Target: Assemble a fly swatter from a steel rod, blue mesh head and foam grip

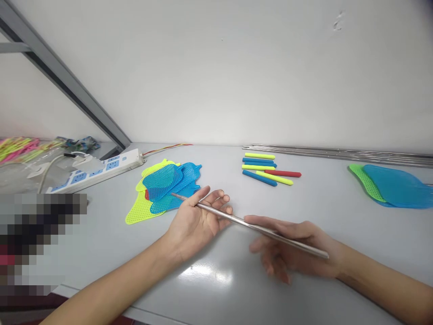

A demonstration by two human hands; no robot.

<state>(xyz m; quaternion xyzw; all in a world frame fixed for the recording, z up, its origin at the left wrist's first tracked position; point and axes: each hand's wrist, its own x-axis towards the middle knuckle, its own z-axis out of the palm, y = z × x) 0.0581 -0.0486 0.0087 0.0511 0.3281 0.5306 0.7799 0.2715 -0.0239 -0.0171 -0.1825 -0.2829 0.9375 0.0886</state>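
A slim telescopic metal rod (248,224) slants across in front of me, thinner toward its left end. My left hand (198,221) is palm up with its fingers curled, and the rod runs between its thumb and fingers. Along the thicker right part of the rod is my right hand (294,246); its fingers are apart and blurred, and whether it touches the rod is unclear. Behind my left hand lies a pile of blue fly swatter heads (164,183) and yellow fly swatter heads (140,210), with a bit of red showing.
Yellow, blue and red plastic handles (259,167) lie mid-table. Thin metal rods (321,152) line the wall at right, behind blue and green swatter heads (395,185). A power strip (111,168) with cables and bagged colourful items (20,146) occupy the left. A blurred-out patch covers the lower left.
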